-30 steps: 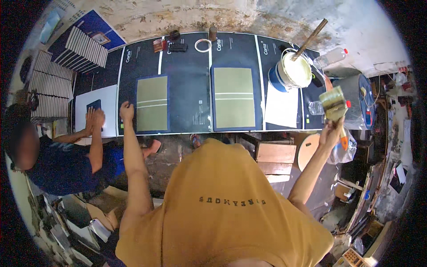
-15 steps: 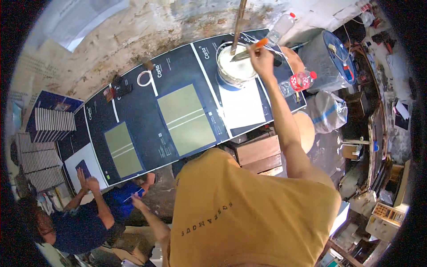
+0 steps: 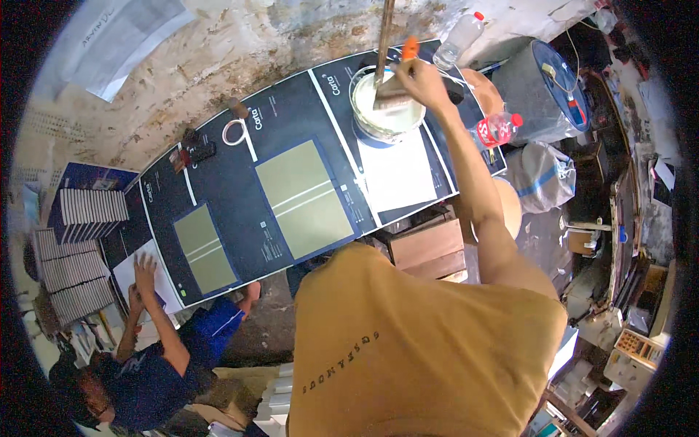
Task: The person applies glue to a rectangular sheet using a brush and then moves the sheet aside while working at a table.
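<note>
My right hand [image 3: 424,86] is closed round a wide flat brush [image 3: 393,100] with an orange handle end. The bristles are down in a tub [image 3: 369,130] of white paste, at the far right of the table. A wooden stick [image 3: 386,40] stands upright in the same tub, just left of the brush. Beneath the tub's near side lies a white sheet [image 3: 400,178]. To its left, a dark blue cover sheet [image 3: 353,234] carries greenish-grey boards [image 3: 302,191] with pale strips between them. A smaller set of boards [image 3: 198,234] lies further left. My left hand is out of view.
Clear bottles [image 3: 460,40] and a red-labelled bottle [image 3: 499,130] stand by the tub. A roll of tape [image 3: 234,132] lies near the wall. At the left end, a co-worker's hands [image 3: 145,275] press on a white sheet, beside stacked books [image 3: 73,269]. A blue-lidded barrel [image 3: 542,87] is at right.
My right hand has drawn slightly left and tilted the brush more upright, showing its wide bristles in the tub. My left hand has left the view. The co-worker's hands have shifted on their sheet.
</note>
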### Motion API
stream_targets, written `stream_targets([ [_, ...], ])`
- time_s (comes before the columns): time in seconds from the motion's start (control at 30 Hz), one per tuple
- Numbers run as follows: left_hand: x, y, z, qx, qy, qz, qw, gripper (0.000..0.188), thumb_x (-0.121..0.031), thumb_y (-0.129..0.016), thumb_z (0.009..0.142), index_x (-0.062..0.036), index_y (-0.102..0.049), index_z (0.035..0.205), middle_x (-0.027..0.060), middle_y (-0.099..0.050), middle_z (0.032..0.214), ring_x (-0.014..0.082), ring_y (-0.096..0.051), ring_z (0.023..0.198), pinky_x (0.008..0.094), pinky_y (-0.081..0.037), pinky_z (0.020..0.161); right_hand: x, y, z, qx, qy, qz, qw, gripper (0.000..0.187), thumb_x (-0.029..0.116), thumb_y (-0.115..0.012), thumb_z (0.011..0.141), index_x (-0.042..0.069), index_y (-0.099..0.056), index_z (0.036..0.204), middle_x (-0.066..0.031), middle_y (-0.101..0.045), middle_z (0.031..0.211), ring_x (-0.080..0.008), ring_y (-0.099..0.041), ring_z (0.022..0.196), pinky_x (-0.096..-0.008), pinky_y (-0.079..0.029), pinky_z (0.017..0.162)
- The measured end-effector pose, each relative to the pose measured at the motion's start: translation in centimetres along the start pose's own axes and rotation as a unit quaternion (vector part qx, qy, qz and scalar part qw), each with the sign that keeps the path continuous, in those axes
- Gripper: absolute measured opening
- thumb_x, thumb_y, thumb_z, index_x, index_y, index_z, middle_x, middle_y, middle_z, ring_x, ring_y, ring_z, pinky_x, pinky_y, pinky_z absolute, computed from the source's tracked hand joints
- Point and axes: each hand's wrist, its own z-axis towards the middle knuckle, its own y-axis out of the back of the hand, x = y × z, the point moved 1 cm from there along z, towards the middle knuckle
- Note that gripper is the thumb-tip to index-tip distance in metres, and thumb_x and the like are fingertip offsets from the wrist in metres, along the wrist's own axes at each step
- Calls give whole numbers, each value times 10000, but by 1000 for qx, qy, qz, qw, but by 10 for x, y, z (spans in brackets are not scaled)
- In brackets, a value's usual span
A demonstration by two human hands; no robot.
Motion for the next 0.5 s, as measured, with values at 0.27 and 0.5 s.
stream_targets([
  [0.27,-5,-27,18,25,-101,15,994,291,-280,-597,986,-44,-609,1155,79,-621,958,219,-624,837,362,-505,661,-8,-29,28,168,46,-121,977,467,417,-587,909,-41,-675,940,-308,-684,918,-477,-671,892,-536,-517,791],
  [0.5,-194,-128,-46,126,-384,24,914,483,-238,-723,906,37,-583,1277,215,-641,1249,339,-625,1130,405,-470,996,69,16,38,172,46,-186,966,455,402,-535,888,-6,-699,1004,-284,-701,1017,-444,-688,965,-520,-537,872],
])
